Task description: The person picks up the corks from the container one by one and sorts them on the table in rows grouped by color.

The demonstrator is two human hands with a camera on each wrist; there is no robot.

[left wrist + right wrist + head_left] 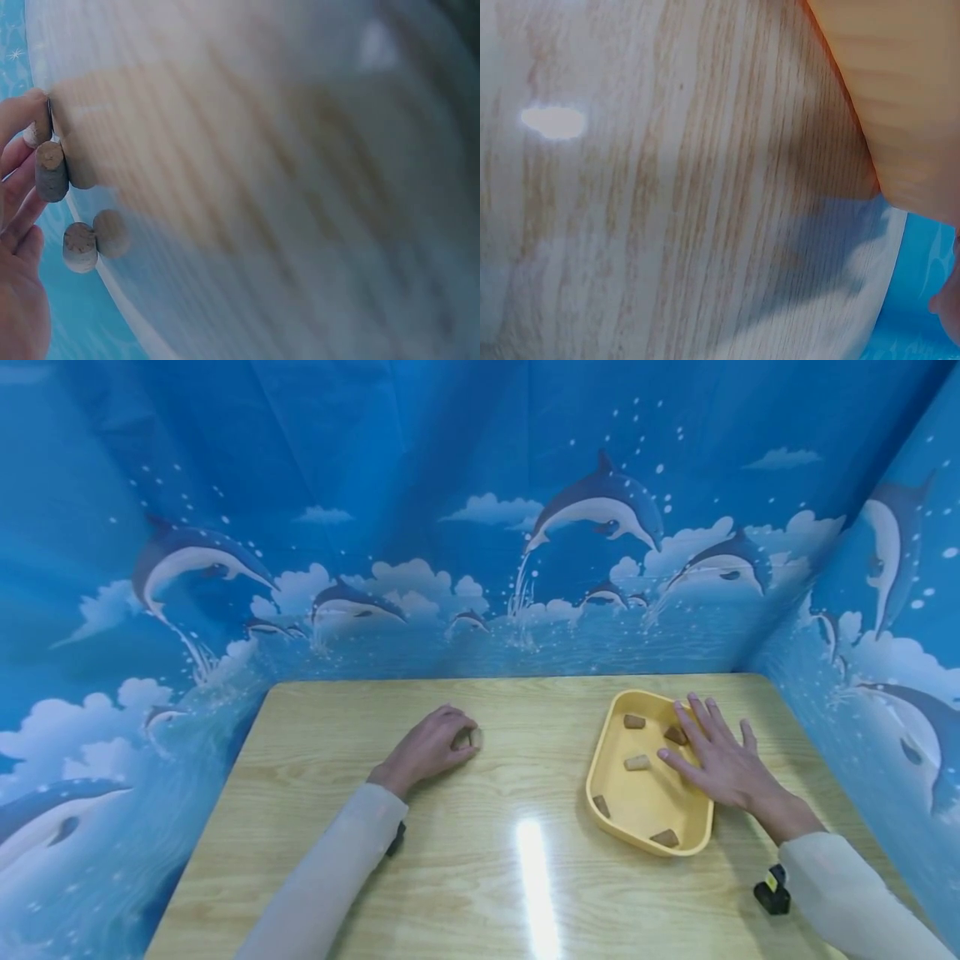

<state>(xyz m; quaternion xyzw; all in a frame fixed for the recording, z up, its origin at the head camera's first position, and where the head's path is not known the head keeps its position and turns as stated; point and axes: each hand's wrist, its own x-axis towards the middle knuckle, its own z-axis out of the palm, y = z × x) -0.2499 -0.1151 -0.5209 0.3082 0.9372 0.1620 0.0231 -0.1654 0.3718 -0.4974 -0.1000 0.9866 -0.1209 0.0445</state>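
Observation:
At the middle of the table my left hand (431, 747) curls thumb and index finger around a small pale cork stopper (475, 738). The left wrist view has a cork (39, 133) at the fingertips, partly covered by them. Two more corks lie close by: a nearer cork (51, 172) beside the fingers and a lower cork (80, 247) apart from it. My right hand (723, 768) spreads its straight fingers over the right rim of a yellow tray (651, 802). Inside that tray are a light cork (637, 762) and several brown ones, including an upper brown cork (633, 722).
The wood-grain table (337, 710) shows a bright light reflection near its front. A blue dolphin-print curtain (450, 527) hangs along its back and sides. A black device (772, 891) sits at the right wrist.

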